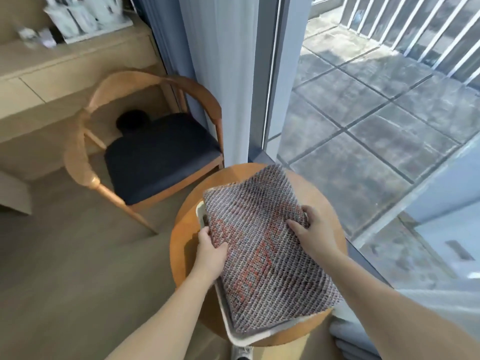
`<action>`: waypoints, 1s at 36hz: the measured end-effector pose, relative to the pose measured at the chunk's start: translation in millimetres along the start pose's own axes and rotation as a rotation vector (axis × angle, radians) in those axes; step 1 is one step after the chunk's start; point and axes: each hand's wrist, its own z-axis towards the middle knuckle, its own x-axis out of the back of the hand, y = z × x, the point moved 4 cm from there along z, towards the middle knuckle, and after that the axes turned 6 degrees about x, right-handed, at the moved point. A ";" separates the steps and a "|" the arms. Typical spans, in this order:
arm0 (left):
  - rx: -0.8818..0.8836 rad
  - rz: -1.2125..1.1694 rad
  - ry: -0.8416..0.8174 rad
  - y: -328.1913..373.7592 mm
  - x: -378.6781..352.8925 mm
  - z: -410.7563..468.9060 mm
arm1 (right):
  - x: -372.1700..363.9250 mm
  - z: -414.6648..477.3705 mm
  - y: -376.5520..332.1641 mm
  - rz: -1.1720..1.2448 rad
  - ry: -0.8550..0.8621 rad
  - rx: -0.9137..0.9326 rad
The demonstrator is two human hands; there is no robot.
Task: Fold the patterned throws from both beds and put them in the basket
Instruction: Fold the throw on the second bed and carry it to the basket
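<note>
A folded patterned throw [262, 245], woven in grey with red-orange motifs, lies across a white basket [228, 323] on a small round wooden table [187, 229]. The throw covers nearly all of the basket; only its left rim and near corner show. My left hand [210, 253] grips the throw's left edge, thumb on top. My right hand [309, 229] holds the right edge, with its thumb pressed flat on the fabric. The throw's far corner overhangs the basket toward the window.
A wooden armchair with a dark blue seat [155, 154] stands left of the table. Behind it runs a light wooden desk [52, 79] with white items on top. Curtains [218, 74] and a glass door [363, 100] to a tiled balcony are at the right.
</note>
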 end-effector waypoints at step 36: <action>-0.433 1.153 0.161 -69.3 -61.3 16.6 | -89.6 6.2 50.8 -0.893 -0.295 0.564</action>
